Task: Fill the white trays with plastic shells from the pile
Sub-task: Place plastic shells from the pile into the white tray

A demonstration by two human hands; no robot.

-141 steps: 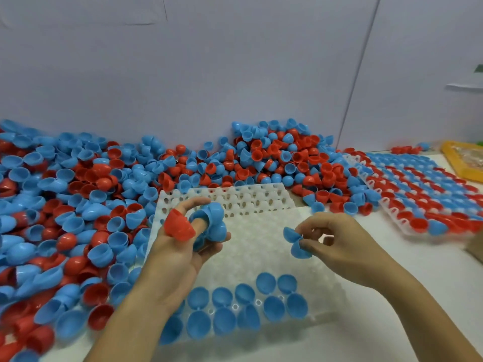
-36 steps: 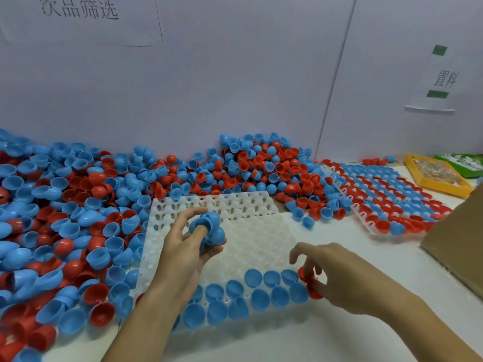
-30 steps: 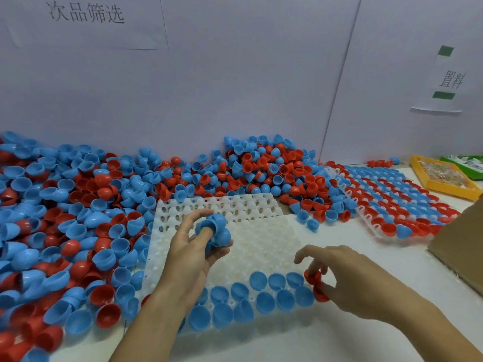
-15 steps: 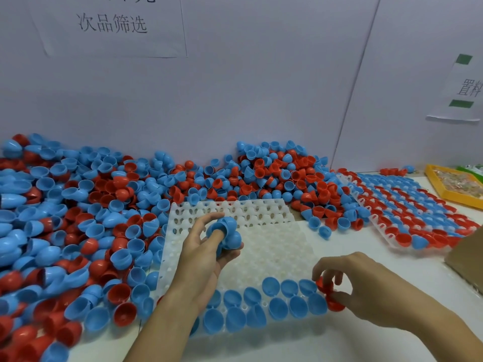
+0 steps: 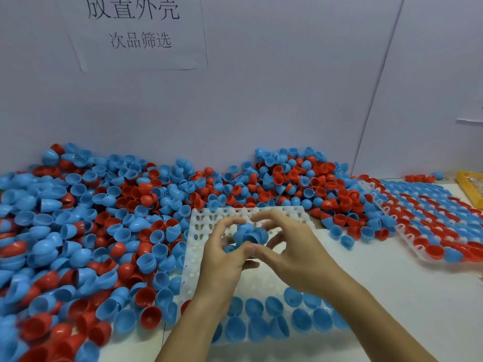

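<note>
A white tray (image 5: 264, 279) lies in front of me, its two nearest rows filled with blue shells (image 5: 257, 327). My left hand (image 5: 222, 262) is raised over the tray's middle and grips a small cluster of blue shells (image 5: 249, 235). My right hand (image 5: 290, 253) has come up against it. Its thumb is under the cluster and its fingers curl over the top, pinching one blue shell there. A big pile of red and blue shells (image 5: 104, 231) covers the table to the left and behind the tray.
A second tray (image 5: 431, 220) filled with red and blue shells lies at the right. A yellow container (image 5: 471, 190) sits at the far right edge. A wall with a paper sign (image 5: 138, 35) stands close behind the pile. Bare table shows right of the tray.
My right hand left the tray's front right corner, where it held a red shell, and rose to the blue cluster in my left hand. The red shell is out of sight.
</note>
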